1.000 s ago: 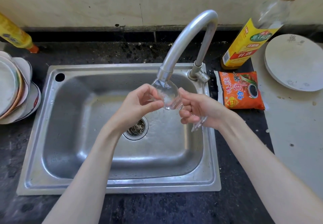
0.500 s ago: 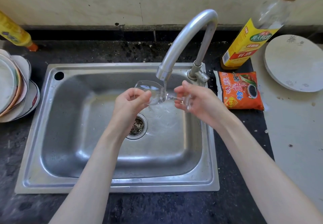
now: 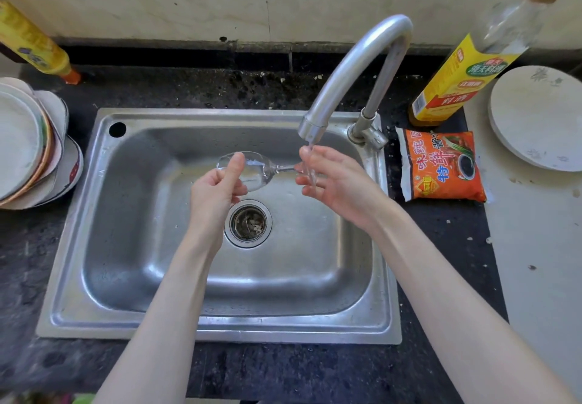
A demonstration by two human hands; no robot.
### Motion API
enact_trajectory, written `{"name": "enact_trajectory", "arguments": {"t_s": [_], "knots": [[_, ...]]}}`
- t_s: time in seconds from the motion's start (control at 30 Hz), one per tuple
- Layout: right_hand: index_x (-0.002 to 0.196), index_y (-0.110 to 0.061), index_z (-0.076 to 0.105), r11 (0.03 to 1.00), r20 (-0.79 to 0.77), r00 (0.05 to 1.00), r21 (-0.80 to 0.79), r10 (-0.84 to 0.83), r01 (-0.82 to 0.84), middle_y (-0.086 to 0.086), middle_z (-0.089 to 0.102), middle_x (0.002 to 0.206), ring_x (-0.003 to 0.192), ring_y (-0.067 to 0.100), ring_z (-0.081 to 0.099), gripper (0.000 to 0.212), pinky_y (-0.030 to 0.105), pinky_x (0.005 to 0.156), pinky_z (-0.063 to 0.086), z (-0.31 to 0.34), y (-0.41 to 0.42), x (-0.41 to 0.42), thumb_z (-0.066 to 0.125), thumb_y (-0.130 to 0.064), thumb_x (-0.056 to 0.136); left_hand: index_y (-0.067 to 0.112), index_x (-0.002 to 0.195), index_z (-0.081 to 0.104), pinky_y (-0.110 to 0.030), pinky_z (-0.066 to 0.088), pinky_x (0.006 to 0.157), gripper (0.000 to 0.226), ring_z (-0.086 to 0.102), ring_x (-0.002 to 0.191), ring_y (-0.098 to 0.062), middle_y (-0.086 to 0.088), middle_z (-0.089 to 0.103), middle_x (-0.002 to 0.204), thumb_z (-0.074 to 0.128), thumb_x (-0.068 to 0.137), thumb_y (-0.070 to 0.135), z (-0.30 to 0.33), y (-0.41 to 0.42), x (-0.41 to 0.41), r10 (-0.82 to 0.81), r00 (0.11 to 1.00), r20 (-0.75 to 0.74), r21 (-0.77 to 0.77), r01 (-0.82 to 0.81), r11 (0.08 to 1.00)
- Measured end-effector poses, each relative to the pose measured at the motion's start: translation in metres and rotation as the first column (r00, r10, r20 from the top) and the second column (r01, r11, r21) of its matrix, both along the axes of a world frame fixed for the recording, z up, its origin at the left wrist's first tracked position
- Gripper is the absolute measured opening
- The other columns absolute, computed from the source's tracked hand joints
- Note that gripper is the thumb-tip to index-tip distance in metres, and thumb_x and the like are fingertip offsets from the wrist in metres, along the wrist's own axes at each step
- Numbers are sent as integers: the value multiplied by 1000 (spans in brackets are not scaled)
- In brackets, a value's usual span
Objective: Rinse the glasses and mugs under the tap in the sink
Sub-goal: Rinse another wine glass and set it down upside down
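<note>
A clear stemmed wine glass (image 3: 256,170) lies on its side over the steel sink (image 3: 104,246), bowl to the left, stem to the right. My left hand (image 3: 217,189) grips the bowl, thumb across its rim. My right hand (image 3: 333,180) holds the stem and foot end with curled fingers; the foot is mostly hidden behind them. Water runs from the curved tap (image 3: 352,72) onto my right hand's fingers and the stem end.
A stack of plates (image 3: 28,148) sits left of the sink, a yellow bottle (image 3: 34,44) behind it. Right of the sink lie an orange sauce packet (image 3: 441,167), a tall yellow-labelled bottle (image 3: 456,82) and a round white plate (image 3: 538,117). The drain strainer (image 3: 248,223) is below the glass.
The glass has turned from bowl-up under the spout to lying sideways and shifted left. The water now falls on the stem end and my right hand.
</note>
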State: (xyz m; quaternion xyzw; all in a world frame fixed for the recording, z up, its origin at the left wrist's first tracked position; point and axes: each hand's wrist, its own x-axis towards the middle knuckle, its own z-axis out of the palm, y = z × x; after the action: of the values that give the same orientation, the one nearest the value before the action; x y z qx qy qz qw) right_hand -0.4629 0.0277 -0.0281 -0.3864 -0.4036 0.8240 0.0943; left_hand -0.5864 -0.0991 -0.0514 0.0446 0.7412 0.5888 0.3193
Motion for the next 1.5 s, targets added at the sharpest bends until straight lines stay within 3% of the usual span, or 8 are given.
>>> {"name": "enact_trajectory", "arguments": {"t_s": [0.17,0.27,0.37,0.53,0.83,1.03,1.23,1.5], "knots": [[94,-5,57,959,55,972,-162,-228,234,11,59,83,62,16,57,10,19,53,49,-14,-7,8,54,-13,90,23,87,56,-15,47,81,12,57,81,3,-11,55,116,67,83,25,14,10,13,-98,972,-214,43,110,993],[92,-3,55,866,58,948,-392,-314,311,17,60,84,60,18,59,15,18,55,49,-25,-12,16,48,-15,88,20,117,39,-19,48,89,50,61,101,-10,-5,39,130,67,80,2,23,19,26,-38,987,-156,282,81,956],[89,0,56,810,67,926,-463,-371,358,20,63,81,57,19,63,20,21,64,50,-38,-15,22,42,-14,88,23,129,31,-24,49,92,75,61,107,-15,-2,44,133,75,70,4,23,25,36,-205,973,-103,355,228,906],[86,-4,59,859,68,957,-427,-283,284,8,66,70,63,17,62,21,23,71,44,-44,-21,30,40,-10,93,29,112,50,-22,50,87,54,64,98,-6,10,62,109,73,65,13,14,30,54,-422,904,-69,303,422,854],[113,1,57,970,367,911,216,-188,113,19,66,101,93,29,64,24,27,72,54,-54,-5,39,45,-9,94,45,109,48,-22,47,92,59,61,102,-6,16,61,109,79,63,24,16,29,56,-475,805,-357,102,539,836],[114,-13,51,525,360,792,849,-494,-60,6,56,99,91,21,57,28,35,81,46,-39,31,47,56,-25,90,51,100,55,-18,47,87,51,63,96,-11,23,63,99,78,63,26,17,26,55,-460,819,-342,106,521,847],[110,-6,64,290,443,800,892,-404,-348,10,61,110,99,21,55,26,22,76,35,-45,64,42,48,-21,95,64,94,53,-15,46,84,52,63,93,-4,30,63,95,78,59,35,17,26,55,-464,819,-337,78,515,853],[97,-7,67,419,493,759,850,-424,-318,12,66,92,87,25,57,31,28,64,32,-31,81,44,43,-27,97,49,101,53,-20,45,87,47,59,99,-5,23,64,101,75,63,34,18,22,53,-463,828,-315,22,495,869]]}}
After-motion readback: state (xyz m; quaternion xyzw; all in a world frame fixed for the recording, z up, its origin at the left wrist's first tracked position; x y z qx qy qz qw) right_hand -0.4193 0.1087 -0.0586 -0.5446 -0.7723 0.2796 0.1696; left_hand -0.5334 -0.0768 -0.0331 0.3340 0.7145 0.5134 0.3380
